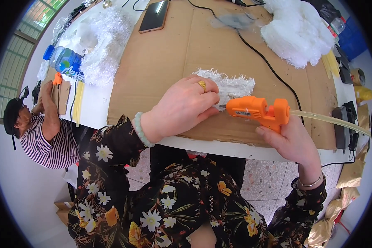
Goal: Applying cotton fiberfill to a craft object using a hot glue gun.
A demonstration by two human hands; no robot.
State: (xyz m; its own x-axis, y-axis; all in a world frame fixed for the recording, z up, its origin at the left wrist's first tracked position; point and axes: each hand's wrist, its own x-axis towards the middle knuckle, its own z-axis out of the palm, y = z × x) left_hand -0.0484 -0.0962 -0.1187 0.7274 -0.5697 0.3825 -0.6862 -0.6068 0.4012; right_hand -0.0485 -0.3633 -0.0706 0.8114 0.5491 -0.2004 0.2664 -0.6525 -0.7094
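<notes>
A white fringed strip (pixel 229 86) on the cardboard sheet (pixel 173 53) is pinned under the closed left hand (pixel 186 105); an orange glue gun (pixel 258 110), gripped by the right hand (pixel 291 138), is aimed at its edge. Gluing appears underway, unfinished.

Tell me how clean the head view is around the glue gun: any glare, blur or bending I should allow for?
Head view: even daylight, soft shadows, no harsh glare on the cardboard sheet. The orange glue gun in the right hand and the left hand on the white fluffy piece are sharp. Fisheye bends the table edge, and the corners are blacked out.
</notes>
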